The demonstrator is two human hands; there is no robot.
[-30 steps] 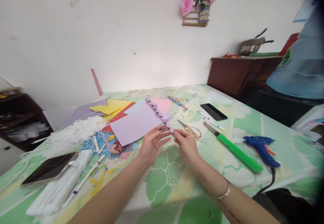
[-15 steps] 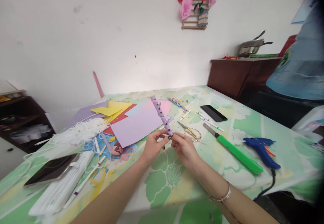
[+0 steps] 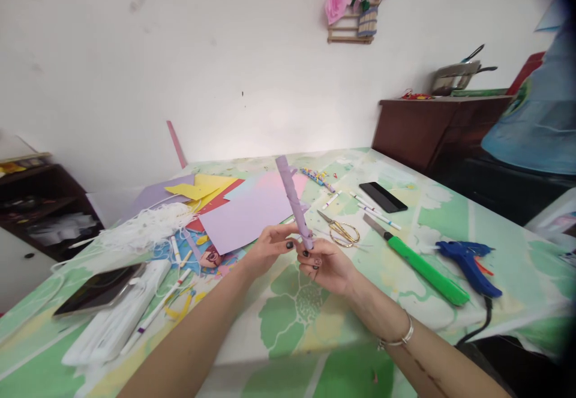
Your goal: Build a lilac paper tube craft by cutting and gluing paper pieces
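A rolled purple paper tube stands tilted in front of me, its top leaning left. Its plain side faces me, and small paper strips stick out at its edge. My right hand pinches the lower end, with its other fingers curled under. My left hand is at the same end from the left, its index finger reaching behind the tube and its thumb a little off it. Beyond the tube lies a flat purple paper sheet. Gold-handled scissors lie just right of the tube.
To the right are a green-handled knife, a blue glue gun, a black phone and markers. A decorated blue tube lies behind. White string, a tablet and a white case occupy the left.
The purple tube has turned about its length, so its dotted side no longer faces me. My right palm has rolled upward, and my left thumb has drawn slightly away from the tube.
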